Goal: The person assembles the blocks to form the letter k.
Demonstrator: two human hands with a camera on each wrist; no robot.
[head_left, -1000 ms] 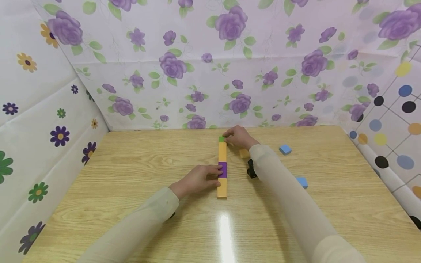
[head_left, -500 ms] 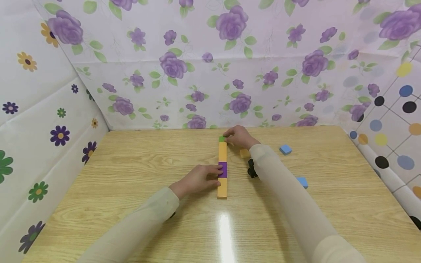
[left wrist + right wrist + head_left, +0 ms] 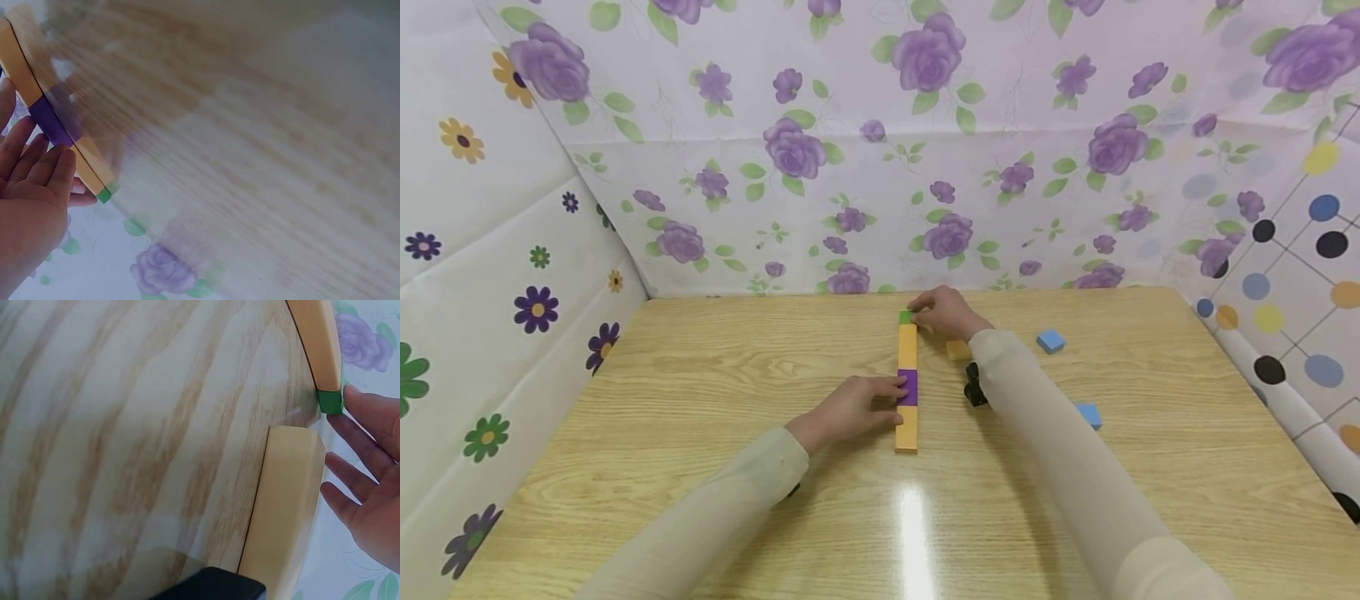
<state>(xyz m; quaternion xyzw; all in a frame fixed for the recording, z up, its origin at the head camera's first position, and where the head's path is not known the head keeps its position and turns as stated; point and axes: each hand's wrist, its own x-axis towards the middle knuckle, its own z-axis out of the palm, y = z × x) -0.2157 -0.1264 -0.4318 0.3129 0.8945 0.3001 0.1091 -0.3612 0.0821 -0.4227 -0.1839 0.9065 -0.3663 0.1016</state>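
A straight row of blocks lies flat on the table in the head view: a near orange block [image 3: 907, 435], a purple block [image 3: 912, 398], a far orange block [image 3: 907, 346] and a small green block [image 3: 905, 317] at the far end. My left hand [image 3: 852, 408] reaches in from the left, its fingertips touching the purple block and its thumb at the near orange one. At the far end, my right hand [image 3: 946, 312] touches the green block with thumb and index finger. Its other fingers extend loosely in the right wrist view, holding nothing.
A loose orange block [image 3: 957, 350] lies right of the row, under the right hand. Farther right are two blue blocks, one far [image 3: 1051, 341] and one nearer [image 3: 1089, 416], partly behind the sleeve. A black device [image 3: 974, 387] sits at the right wrist. Patterned cloth walls enclose the table.
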